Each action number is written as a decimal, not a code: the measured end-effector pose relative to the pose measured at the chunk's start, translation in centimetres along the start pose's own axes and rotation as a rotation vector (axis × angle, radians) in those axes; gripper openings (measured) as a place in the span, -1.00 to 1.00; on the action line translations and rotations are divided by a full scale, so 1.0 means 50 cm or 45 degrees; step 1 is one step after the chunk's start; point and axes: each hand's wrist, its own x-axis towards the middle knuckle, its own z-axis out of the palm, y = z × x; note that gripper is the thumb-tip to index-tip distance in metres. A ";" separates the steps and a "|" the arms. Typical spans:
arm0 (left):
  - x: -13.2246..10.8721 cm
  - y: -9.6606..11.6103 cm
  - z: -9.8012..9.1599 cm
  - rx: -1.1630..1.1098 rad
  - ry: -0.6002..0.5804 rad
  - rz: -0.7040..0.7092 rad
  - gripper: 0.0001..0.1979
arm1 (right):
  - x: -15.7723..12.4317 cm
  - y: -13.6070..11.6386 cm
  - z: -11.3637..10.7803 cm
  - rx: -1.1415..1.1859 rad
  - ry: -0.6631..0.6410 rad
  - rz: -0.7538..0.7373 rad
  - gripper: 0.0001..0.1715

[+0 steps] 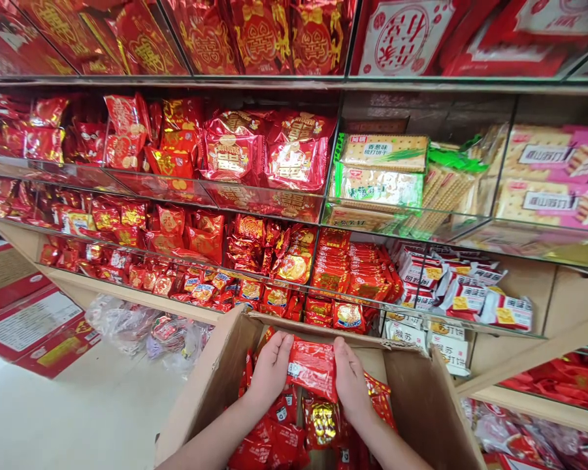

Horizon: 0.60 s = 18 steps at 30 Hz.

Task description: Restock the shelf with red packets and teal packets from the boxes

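Observation:
A red snack packet with pale printing is stretched between my hands, above the open cardboard box. Its left end is gripped by my left hand, thumb and fingers closed on the edge. My right hand pinches the opposite end. Under the packet, inside the box, lie several more red packets and one with gold shapes. Parts of these are hidden behind my forearms.
Glass-fronted shelves ahead hold red packets, green-wrapped crackers and white-and-red packets. Plastic bags lie on the floor at left, near a red carton. A slanted wooden board stands at right.

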 end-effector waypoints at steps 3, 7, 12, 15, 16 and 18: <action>-0.005 0.006 0.004 -0.400 -0.063 -0.397 -0.67 | -0.002 -0.008 -0.008 0.286 -0.195 0.083 -0.60; -0.022 0.001 0.016 -0.684 -0.314 -0.672 -0.74 | -0.014 -0.024 -0.016 0.355 -0.571 -0.088 -0.44; -0.045 -0.027 0.032 -0.501 -0.397 -0.696 -0.76 | -0.028 -0.026 -0.005 0.291 -0.728 0.018 -0.62; -0.049 -0.043 0.034 -0.211 -0.417 -0.633 -0.72 | -0.028 -0.025 0.000 0.286 -0.656 0.078 -0.70; -0.048 -0.046 0.034 -0.134 -0.406 -0.573 -0.73 | -0.026 -0.026 -0.001 0.287 -0.619 0.094 -0.70; -0.044 -0.048 0.033 -0.062 -0.373 -0.420 -0.76 | -0.019 -0.031 -0.008 0.242 -0.549 0.114 -0.70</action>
